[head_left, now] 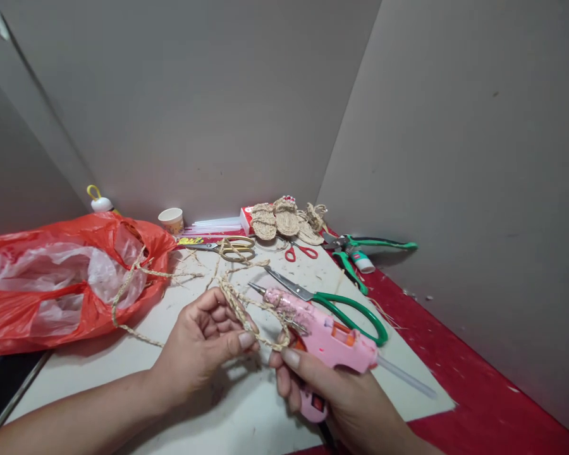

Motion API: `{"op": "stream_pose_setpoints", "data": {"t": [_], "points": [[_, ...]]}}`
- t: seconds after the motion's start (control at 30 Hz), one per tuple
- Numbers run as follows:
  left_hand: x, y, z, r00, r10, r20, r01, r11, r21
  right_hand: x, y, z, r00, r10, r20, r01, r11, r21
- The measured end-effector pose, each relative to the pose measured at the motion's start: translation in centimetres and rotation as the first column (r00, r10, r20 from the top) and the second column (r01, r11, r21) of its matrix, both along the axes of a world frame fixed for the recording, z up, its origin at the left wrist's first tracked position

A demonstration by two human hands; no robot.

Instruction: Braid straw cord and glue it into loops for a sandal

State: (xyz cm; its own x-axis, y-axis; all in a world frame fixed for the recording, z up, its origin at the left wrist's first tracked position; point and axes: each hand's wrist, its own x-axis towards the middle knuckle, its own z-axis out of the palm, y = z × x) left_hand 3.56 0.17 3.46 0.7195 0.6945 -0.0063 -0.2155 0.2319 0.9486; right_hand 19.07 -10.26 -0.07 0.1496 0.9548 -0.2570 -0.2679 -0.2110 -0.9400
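Observation:
My left hand (203, 344) is closed on a braided straw cord (239, 313), pinching it between thumb and fingers. The cord bends into a loop toward the right, and there my right hand (322, 385) pinches its lower end between thumb and forefinger. Just behind my right hand lies a pink glue gun (348, 347), a clear glue stick (408, 376) poking from its back; whether the hand touches it I cannot tell. Green-handled scissors (332, 300) rest just beyond the gun. Another length of braid (118, 309) trails from the red plastic bag at the left.
The red plastic bag (137, 237) covers the left side. Along the back stand a paper cup (171, 220) and small woven straw slippers (287, 217). Brass-handled scissors (237, 249), red scissors (302, 253) and green-handled pliers (379, 242) lie before the grey wall (455, 158).

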Motion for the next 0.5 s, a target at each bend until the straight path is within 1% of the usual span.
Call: {"op": "stream_pose_setpoints", "data": {"t": [0.03, 0.1, 0.23, 0.3, 0.4, 0.5], "points": [[-0.1, 0.1, 0.0, 1.0, 0.006, -0.021, -0.006, 1.0, 0.022, -0.1, 0.0, 0.0, 1.0, 0.0, -0.004, -0.001, 1.0, -0.002], [-0.2, 0.4, 0.1, 0.997, 0.031, -0.073, -0.026, 0.998, 0.063, -0.1, 0.0, 0.2, 0.999, -0.043, -0.013, 0.043, 0.999, 0.016], [-0.3, 1.1, 0.1, 0.989, 0.089, -0.119, -0.076, 0.991, 0.112, 0.2, -0.2, 1.1, 0.972, -0.226, -0.066, 0.231, 0.97, 0.074], [-0.3, 1.4, 0.2, 0.988, 0.101, -0.114, -0.088, 0.989, 0.115, 0.5, -0.4, 1.3, 0.961, -0.273, -0.05, 0.277, 0.955, 0.105], [-0.3, 1.6, 0.2, 0.987, 0.117, -0.112, -0.103, 0.987, 0.125, 0.9, -0.9, 1.4, 0.96, -0.273, 0.067, 0.26, 0.953, 0.157], [-0.3, 1.9, 0.4, 0.982, 0.152, -0.108, -0.136, 0.979, 0.15, 0.9, -1.3, 1.5, 0.958, -0.238, 0.16, 0.213, 0.964, 0.159]]}}
